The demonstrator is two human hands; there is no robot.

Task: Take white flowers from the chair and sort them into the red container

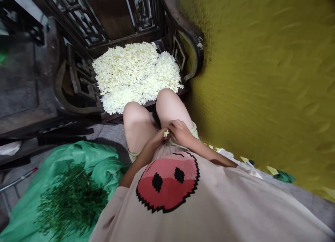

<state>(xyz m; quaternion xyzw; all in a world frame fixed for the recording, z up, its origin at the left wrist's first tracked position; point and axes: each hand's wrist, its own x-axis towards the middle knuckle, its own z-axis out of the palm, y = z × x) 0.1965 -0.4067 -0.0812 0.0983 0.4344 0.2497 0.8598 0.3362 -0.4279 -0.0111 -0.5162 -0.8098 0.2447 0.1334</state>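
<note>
**Pale shirt (222, 200) closest, single flower (166, 133) in hand**

The left hand (158, 137) seems closed in a light pinch on the flower, just above the lap. The right hand (181, 132) lies close beside it at 3 o'clock, fingers half curled; I cannot tell whether it grips anything. Loose blossoms (128, 71) cover the wooden chair (112, 11) seat at 11 o'clock; green stems (74, 200) heap on green sheeting (102, 151) at 8. The step appears to be handling one bloom; the next move calls for gentle fingers.
</note>
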